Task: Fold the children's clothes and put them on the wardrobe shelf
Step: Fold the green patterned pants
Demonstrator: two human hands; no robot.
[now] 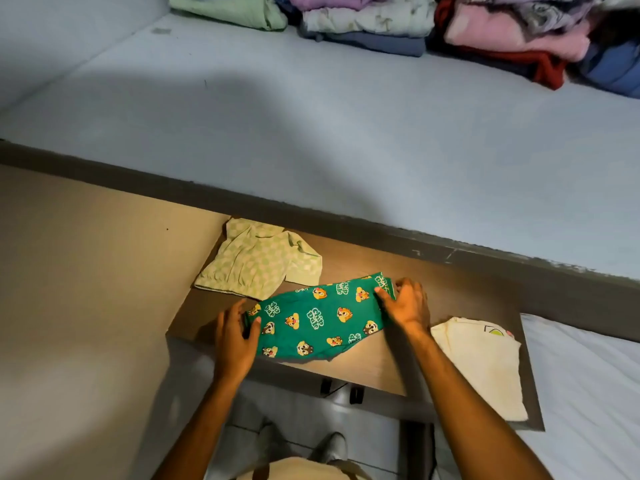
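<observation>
Green children's trousers (318,315) printed with cartoon chipmunks lie flat across a small brown table (374,362). My left hand (233,336) pinches their left end between thumb and fingers. My right hand (407,301) grips their right end, fingers curled over the hem. A pale green checked top (258,259) lies unfolded at the table's far left corner. A cream garment (485,362) lies folded at the table's right edge. Above, the pale blue wardrobe shelf (311,126) carries piles of folded clothes (367,22) along its back.
The shelf's dark front edge (346,223) runs diagonally just beyond the table. A beige panel (69,271) stands to the left. A white mattress (595,382) lies on the right. My feet and a tiled floor show below the table.
</observation>
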